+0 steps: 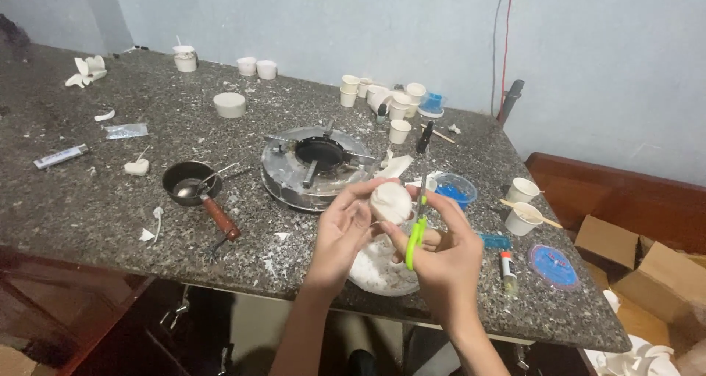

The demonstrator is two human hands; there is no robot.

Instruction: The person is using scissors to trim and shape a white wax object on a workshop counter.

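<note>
**Hands hold a wax lump and scissors above the table**

Both hands meet over the speckled grey stone table (88, 207). Beyond them sits a round metal burner ring (318, 167), and beneath them a white plate of wax scraps (379, 273). Left hand (342, 232) cups a round off-white wax lump (390, 201) in its fingertips. Right hand (448, 251) grips small green-handled scissors (416, 236), blades touching the lump.
</note>
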